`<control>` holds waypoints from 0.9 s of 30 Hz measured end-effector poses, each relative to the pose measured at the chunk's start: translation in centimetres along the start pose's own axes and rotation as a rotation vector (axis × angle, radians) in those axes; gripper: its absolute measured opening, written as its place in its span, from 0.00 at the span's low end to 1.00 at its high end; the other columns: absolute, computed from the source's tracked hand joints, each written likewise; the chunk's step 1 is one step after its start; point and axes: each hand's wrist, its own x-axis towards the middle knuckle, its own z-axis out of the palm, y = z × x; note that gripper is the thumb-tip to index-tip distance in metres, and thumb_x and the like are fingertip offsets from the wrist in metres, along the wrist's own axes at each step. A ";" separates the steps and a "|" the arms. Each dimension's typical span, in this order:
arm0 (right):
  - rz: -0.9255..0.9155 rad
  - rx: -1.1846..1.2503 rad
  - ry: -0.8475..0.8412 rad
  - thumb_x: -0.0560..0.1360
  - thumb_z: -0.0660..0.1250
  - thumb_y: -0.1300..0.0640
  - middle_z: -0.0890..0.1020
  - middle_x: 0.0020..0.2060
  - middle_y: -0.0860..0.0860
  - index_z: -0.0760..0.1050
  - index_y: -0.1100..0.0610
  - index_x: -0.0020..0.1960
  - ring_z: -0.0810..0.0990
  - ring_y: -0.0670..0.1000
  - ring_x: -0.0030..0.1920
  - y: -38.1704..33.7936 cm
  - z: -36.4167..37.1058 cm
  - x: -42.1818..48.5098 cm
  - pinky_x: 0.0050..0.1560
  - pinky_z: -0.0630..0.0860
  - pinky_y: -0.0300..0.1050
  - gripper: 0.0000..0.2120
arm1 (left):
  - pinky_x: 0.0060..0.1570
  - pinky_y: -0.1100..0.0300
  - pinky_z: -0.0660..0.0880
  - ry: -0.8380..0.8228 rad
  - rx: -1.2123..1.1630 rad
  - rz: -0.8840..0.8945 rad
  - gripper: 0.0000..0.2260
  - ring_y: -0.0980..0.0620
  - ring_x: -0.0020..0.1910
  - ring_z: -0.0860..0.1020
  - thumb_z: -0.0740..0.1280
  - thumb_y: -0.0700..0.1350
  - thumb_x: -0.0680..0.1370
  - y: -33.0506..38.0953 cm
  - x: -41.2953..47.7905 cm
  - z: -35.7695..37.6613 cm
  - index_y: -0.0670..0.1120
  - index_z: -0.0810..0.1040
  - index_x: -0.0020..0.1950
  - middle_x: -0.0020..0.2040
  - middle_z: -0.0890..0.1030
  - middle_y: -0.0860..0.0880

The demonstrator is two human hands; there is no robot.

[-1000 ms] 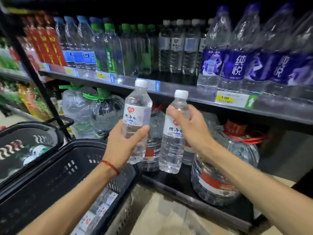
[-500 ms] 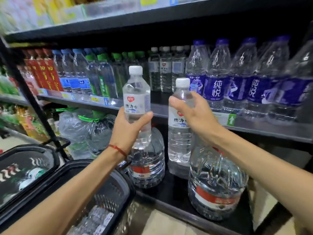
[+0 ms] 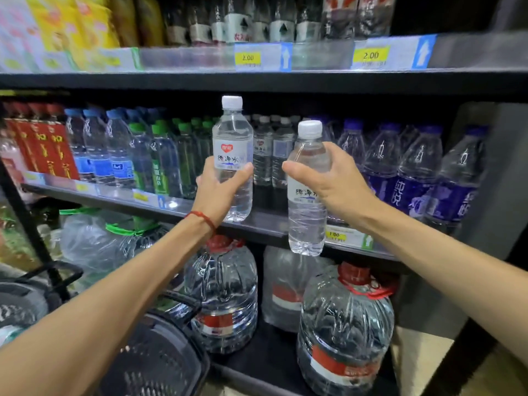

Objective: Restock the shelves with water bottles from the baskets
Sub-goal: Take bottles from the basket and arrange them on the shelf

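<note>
My left hand (image 3: 220, 192) grips a clear white-capped water bottle (image 3: 233, 138) upright, its base at the front edge of the middle shelf (image 3: 265, 224). In my right hand (image 3: 331, 181) is a second bottle of the same kind (image 3: 307, 221), held by its upper part, with its base hanging below the shelf's edge. Behind both, a gap on the shelf holds matching white-capped bottles (image 3: 271, 150) further back. A black basket (image 3: 160, 355) sits at the bottom left under my left arm.
Blue-capped and green-capped bottles (image 3: 137, 155) stand left of the gap, purple-labelled bottles (image 3: 414, 172) right of it. Large red-capped water jugs (image 3: 345, 332) fill the bottom shelf. An upper shelf (image 3: 257, 78) hangs close above. A second basket (image 3: 25, 298) is at far left.
Both hands have lifted their bottles up from basket height to the middle shelf. The left bottle is now at the shelf's front edge, and the view has tilted upward.
</note>
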 end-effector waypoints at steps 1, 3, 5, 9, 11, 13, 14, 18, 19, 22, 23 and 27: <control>-0.010 0.010 0.016 0.74 0.78 0.48 0.85 0.53 0.45 0.76 0.56 0.64 0.83 0.35 0.50 0.0 0.3 0.4 0.45 0.75 0.26 0.24 | 0.61 0.41 0.78 -0.014 0.035 0.015 0.21 0.47 0.65 0.77 0.75 0.66 0.71 -0.2 0.6 -0.3 0.64 0.73 0.59 0.57 0.82 0.57; -0.034 0.039 0.051 0.75 0.77 0.49 0.84 0.55 0.45 0.75 0.56 0.65 0.83 0.35 0.51 0.0 1.1 1.3 0.46 0.74 0.25 0.23 | 0.64 0.41 0.76 -0.038 0.086 0.046 0.19 0.46 0.67 0.75 0.75 0.66 0.71 -0.7 1.7 -0.6 0.68 0.73 0.57 0.54 0.82 0.62; -0.065 0.048 0.081 0.75 0.78 0.50 0.84 0.56 0.47 0.74 0.57 0.64 0.83 0.37 0.53 -0.1 2.1 2.2 0.49 0.76 0.28 0.23 | 0.62 0.46 0.78 -0.051 0.109 0.106 0.18 0.50 0.64 0.77 0.76 0.61 0.73 -1.0 2.6 -0.8 0.65 0.73 0.59 0.53 0.82 0.59; -0.128 0.012 0.122 0.74 0.79 0.53 0.84 0.51 0.45 0.73 0.57 0.62 0.83 0.37 0.50 0.0 4.0 3.7 0.51 0.76 0.32 0.22 | 0.60 0.54 0.78 -0.069 0.179 0.207 0.22 0.54 0.59 0.79 0.78 0.54 0.73 -2.6 4.6 -0.7 0.57 0.74 0.63 0.56 0.82 0.55; -0.148 -0.005 0.150 0.73 0.79 0.53 0.84 0.51 0.46 0.73 0.57 0.62 0.83 0.38 0.49 0.1 4.9 4.4 0.51 0.76 0.32 0.23 | 0.55 0.63 0.76 -0.048 0.216 0.209 0.23 0.55 0.55 0.79 0.79 0.49 0.73 -4.0 6.1 -0.7 0.49 0.76 0.63 0.57 0.80 0.51; -0.139 -0.015 0.165 0.73 0.79 0.53 0.84 0.51 0.47 0.74 0.58 0.61 0.83 0.38 0.49 0.4 5.5 4.9 0.50 0.75 0.32 0.23 | 0.50 0.65 0.74 -0.017 0.278 0.179 0.21 0.52 0.53 0.77 0.81 0.49 0.71 -5.3 7.6 -0.8 0.47 0.77 0.58 0.56 0.76 0.46; -0.127 -0.017 0.165 0.74 0.79 0.52 0.84 0.51 0.48 0.74 0.58 0.61 0.83 0.38 0.49 0.5 5.7 5.1 0.50 0.75 0.31 0.22 | 0.50 0.62 0.74 -0.012 0.298 0.144 0.21 0.50 0.53 0.77 0.81 0.51 0.70 -6.1 8.6 -0.8 0.46 0.78 0.56 0.55 0.76 0.45; -0.077 0.019 0.153 0.71 0.77 0.48 0.84 0.50 0.44 0.75 0.58 0.62 0.83 0.37 0.48 0.6 5.9 5.8 0.48 0.75 0.29 0.24 | 0.52 0.54 0.82 -0.023 0.208 -0.035 0.22 0.48 0.51 0.83 0.83 0.47 0.68 -8.5 12.7 -0.8 0.43 0.80 0.56 0.52 0.85 0.45; -0.066 0.030 0.149 0.71 0.76 0.48 0.84 0.49 0.43 0.76 0.58 0.62 0.83 0.37 0.48 0.5 5.9 6.0 0.48 0.75 0.29 0.24 | 0.49 0.57 0.83 -0.016 0.146 -0.076 0.22 0.47 0.50 0.84 0.83 0.43 0.68 -8.9 13.3 -0.5 0.40 0.80 0.57 0.51 0.85 0.45; -0.052 0.032 0.114 0.74 0.76 0.51 0.85 0.48 0.42 0.76 0.59 0.63 0.84 0.37 0.49 0.3 5.9 6.3 0.48 0.75 0.28 0.21 | 0.42 0.64 0.82 -0.029 0.035 -0.159 0.23 0.46 0.48 0.82 0.80 0.34 0.69 -9.4 14.7 0.3 0.37 0.77 0.61 0.53 0.84 0.42; -0.054 0.033 0.102 0.73 0.76 0.51 0.85 0.48 0.42 0.76 0.59 0.63 0.84 0.37 0.49 0.2 6.1 6.4 0.48 0.75 0.28 0.22 | 0.46 0.58 0.83 -0.032 0.028 -0.165 0.23 0.44 0.50 0.83 0.80 0.34 0.69 -9.8 15.3 0.4 0.36 0.77 0.61 0.55 0.84 0.40; -0.042 0.041 0.088 0.70 0.75 0.46 0.86 0.48 0.42 0.77 0.58 0.62 0.85 0.41 0.51 0.3 6.1 6.3 0.50 0.77 0.32 0.25 | 0.46 0.60 0.80 -0.048 0.234 -0.171 0.21 0.46 0.51 0.84 0.82 0.46 0.70 -11.2 17.7 1.5 0.39 0.82 0.58 0.53 0.86 0.41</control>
